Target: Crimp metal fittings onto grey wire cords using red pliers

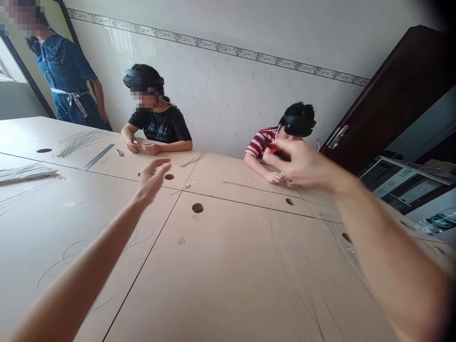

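Both my arms reach forward over the pale table (221, 266). My left hand (152, 179) is raised above it with fingers stretched out and nothing in them. On the right, my right hand (299, 161) is curled round a small red and black object (278, 151); motion blur and the fingers hide its kind. Thin wires (306, 289) lie loosely on the table below the right forearm. A fine looped wire (64, 254) lies near the left forearm.
Two people with head-worn gear sit across the table, one in a black shirt (167, 126), one in a striped shirt (261, 142). Another person in a denim dress (67, 71) stands far left. A metal ruler (98, 157), a wire bundle (83, 138) and plastic bottles (440, 221) lie around.
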The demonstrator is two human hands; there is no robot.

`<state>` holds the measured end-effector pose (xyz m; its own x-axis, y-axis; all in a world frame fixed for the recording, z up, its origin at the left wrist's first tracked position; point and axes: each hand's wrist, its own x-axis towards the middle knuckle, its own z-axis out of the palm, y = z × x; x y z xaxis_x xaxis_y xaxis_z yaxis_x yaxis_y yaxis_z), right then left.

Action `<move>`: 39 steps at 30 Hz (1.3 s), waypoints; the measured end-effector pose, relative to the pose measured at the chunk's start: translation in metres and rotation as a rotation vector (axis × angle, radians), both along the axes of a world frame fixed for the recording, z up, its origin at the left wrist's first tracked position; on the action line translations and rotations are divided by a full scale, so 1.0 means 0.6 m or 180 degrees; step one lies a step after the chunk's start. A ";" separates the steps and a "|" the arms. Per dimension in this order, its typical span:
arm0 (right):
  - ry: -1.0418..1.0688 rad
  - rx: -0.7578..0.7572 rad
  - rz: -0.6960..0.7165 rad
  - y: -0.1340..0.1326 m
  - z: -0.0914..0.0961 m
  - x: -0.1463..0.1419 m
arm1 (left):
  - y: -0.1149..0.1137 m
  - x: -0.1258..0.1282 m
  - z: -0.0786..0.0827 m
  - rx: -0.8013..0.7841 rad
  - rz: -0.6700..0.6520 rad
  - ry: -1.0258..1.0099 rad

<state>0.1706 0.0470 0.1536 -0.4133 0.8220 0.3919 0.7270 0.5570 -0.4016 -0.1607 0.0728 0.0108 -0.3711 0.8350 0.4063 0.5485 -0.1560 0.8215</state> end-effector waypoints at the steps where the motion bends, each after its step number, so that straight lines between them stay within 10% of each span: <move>1: -0.0144 -0.0162 0.0251 0.002 -0.015 -0.014 | -0.012 0.041 0.019 0.0090 -0.0352 -0.0029; 4: -0.0171 -0.0305 0.0713 0.010 -0.056 -0.047 | -0.053 0.144 0.051 0.0228 -0.1821 -0.0642; 7: 0.0021 -0.0517 0.0878 0.019 -0.087 -0.064 | -0.082 0.198 0.048 -0.0030 -0.2267 -0.1130; 23: 0.1457 -0.1009 0.0871 0.041 -0.192 -0.062 | -0.059 0.208 0.003 -0.0562 -0.1377 -0.1296; 39: 0.2302 -0.1035 0.0378 -0.025 -0.256 -0.079 | -0.073 0.198 0.007 -0.1058 -0.2098 -0.1797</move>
